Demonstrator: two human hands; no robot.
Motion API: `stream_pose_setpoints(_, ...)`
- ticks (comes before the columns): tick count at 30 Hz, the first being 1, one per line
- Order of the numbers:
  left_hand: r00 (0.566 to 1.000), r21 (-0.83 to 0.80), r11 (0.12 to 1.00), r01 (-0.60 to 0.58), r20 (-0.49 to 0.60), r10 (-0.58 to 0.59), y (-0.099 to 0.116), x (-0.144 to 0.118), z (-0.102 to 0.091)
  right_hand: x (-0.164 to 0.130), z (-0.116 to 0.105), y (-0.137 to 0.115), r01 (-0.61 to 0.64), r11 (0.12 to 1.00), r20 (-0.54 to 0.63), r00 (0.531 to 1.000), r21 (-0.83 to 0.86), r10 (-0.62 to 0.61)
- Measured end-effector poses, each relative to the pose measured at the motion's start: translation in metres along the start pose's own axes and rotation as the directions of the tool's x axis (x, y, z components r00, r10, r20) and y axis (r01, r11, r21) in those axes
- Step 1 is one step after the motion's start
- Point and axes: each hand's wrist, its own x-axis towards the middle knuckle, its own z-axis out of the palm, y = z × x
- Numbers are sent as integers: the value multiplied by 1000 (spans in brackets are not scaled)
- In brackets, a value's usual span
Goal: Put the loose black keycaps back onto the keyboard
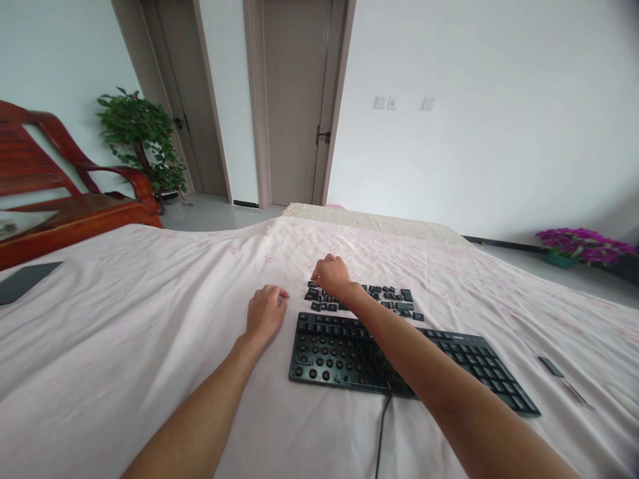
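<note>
Black loose keycaps (394, 301) under right hand (333, 276), beyond stripped keyboard (349, 352).

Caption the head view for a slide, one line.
Right hand reaches into loose keycaps beyond a partly stripped black keyboard; left hand rests on the sheet.

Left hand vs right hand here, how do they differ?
The left hand rests curled on the sheet, beside the keyboard; the right hand reaches past the keyboard into the loose keycaps. Left touches no keycap; right's fingertips are on the pile. Both are bare, palms down.
</note>
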Motion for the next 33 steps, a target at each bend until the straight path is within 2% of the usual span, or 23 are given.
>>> stream_pose_setpoints(7,1000,-1,1000,11,-2,-11,1,0,0,12,4,-7,-8,997,80,997,-74,14)
stream_pose_setpoints(12,1000,4,1000,18,11,-18,3,1,-1,15,6,-7,-15,999,85,996,-28,17)
stream_pose_setpoints(19,1000,1,1000,20,12,-20,2,1,0,10,-2,-6,-60,971,9,998,232,60)
stream_pose_setpoints(21,1000,0,1000,27,10,-27,2,0,0,3,-5,-5,-97,912,11,995,400,101)
stream_pose_setpoints(22,1000,1,1000,27,9,-27,2,0,1,-2,-6,-4,-128,824,26,990,552,136)
stream_pose_setpoints(23,1000,4,1000,26,6,-26,2,0,1,-7,-8,-4,-161,671,59,983,724,172)
stream_pose_setpoints(25,1000,12,1000,20,-1,-20,2,-1,1,-20,-12,-2,-204,201,164,966,958,199)
stream_pose_setpoints(26,1000,18,1000,16,-4,-15,3,-1,1,-27,-14,-2,-213,-18,213,960,977,181)
stream_pose_setpoints(27,1000,23,1000,11,-5,-11,3,-1,1,-33,-16,-2,-220,-167,246,957,961,156)
stream_pose_setpoints(29,1000,29,1000,5,-4,-5,3,-1,1,-46,-21,-4,-237,-332,290,950,913,118)
stream_pose_setpoints(31,1000,33,999,3,1,-3,3,-1,1,-57,-26,-7,-251,-404,314,945,880,97)
stream_pose_setpoints(33,1000,38,999,6,7,-7,3,-1,1,-66,-30,-10,-255,-437,316,946,862,72)
